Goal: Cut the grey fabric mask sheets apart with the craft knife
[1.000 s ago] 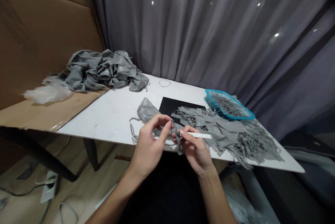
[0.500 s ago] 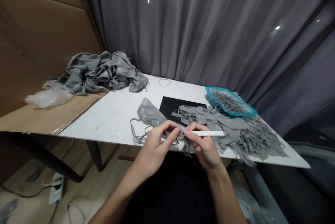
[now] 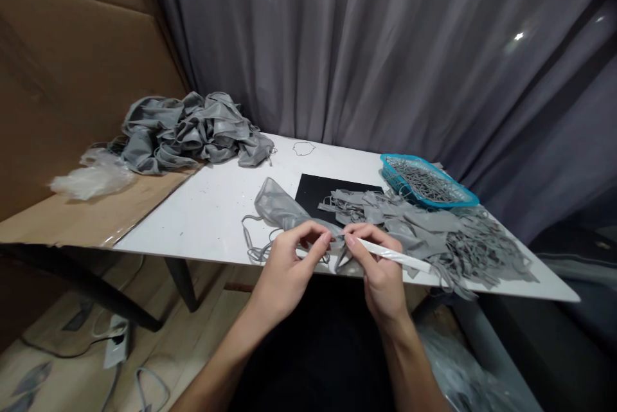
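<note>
My right hand (image 3: 385, 280) is closed around a slim white stick-like tool (image 3: 407, 260), whose thin dark tip points left at my other hand. What kind of tool it is I cannot tell. Thumb and forefinger of my left hand (image 3: 289, 261) pinch the end of a grey fabric piece (image 3: 278, 202), though the fingers hide the exact spot. That fabric stretches away over the table, with loose grey cords (image 3: 255, 248) beside it. Both hands are close together over the table's front edge, the fingertips nearly touching.
On the white table (image 3: 193, 216), a heap of grey fabric strips (image 3: 424, 229) partly covers a black mat (image 3: 311, 192). Behind it stands a blue basket (image 3: 456, 202) of grey cords. Crumpled grey fabric (image 3: 193, 132) and clear plastic (image 3: 91, 175) lie left, near cardboard (image 3: 72, 45).
The white tool has tilted, its far end now lower and further right. Its thin tip shows more clearly between my hands. The view has shifted slightly.
</note>
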Action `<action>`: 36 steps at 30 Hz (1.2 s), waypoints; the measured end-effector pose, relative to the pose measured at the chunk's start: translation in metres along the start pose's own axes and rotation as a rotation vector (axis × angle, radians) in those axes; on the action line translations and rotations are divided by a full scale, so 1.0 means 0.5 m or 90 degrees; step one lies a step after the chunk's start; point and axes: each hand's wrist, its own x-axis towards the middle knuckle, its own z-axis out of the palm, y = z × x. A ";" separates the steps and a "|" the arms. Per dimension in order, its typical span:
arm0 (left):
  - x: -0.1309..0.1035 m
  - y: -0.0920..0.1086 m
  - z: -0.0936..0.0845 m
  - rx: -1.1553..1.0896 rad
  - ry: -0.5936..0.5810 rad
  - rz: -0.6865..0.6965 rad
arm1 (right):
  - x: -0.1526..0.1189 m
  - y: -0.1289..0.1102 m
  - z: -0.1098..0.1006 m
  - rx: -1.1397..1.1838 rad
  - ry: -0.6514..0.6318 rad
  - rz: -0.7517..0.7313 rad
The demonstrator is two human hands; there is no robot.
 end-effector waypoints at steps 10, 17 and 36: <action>0.000 0.000 0.000 -0.016 0.049 -0.005 | -0.125 0.003 0.084 0.156 0.089 0.118; -0.004 -0.009 0.006 0.005 0.075 0.064 | -0.102 -0.007 0.100 0.457 0.166 0.266; -0.045 -0.008 -0.004 0.117 0.119 0.153 | -0.089 -0.022 0.086 0.529 0.182 0.303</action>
